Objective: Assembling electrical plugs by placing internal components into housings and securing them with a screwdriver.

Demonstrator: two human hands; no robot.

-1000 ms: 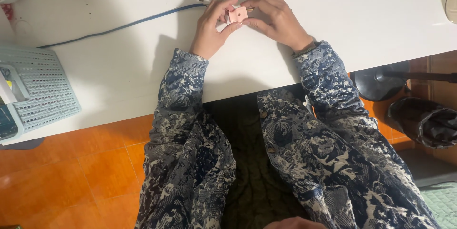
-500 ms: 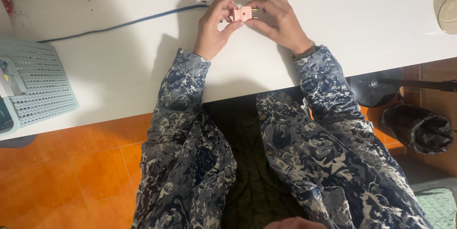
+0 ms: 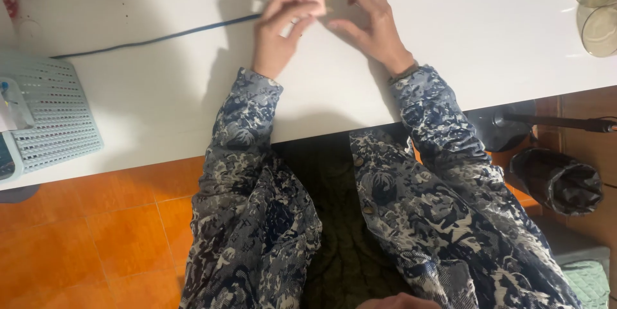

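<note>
Pinching a small pinkish block point(image 3: 316, 4) on the white table point(image 3: 450, 39) near its far edge, my left hand point(image 3: 277, 33) closes thumb and fingers around it, its long axis blurred beyond telling, while my right hand point(image 3: 366, 20) rests flat beside it, fingers spread, sleeves patterned blue.

So there's this tiny pinkish piece point(image 3: 317, 4) near the far side of the white table point(image 3: 193, 103), looks like a little blocky bit, pale pink, too blurred to make out any detail on it. It's pinched at the fingertips of the left hand point(image 3: 277, 33), which comes at it from the left with the wrist resting on the tabletop. The right hand point(image 3: 366, 20) sits just beside it on the other side, fingers spread, fingertips close to the piece. Can't tell whether it's lifted or touching the surface.
</note>
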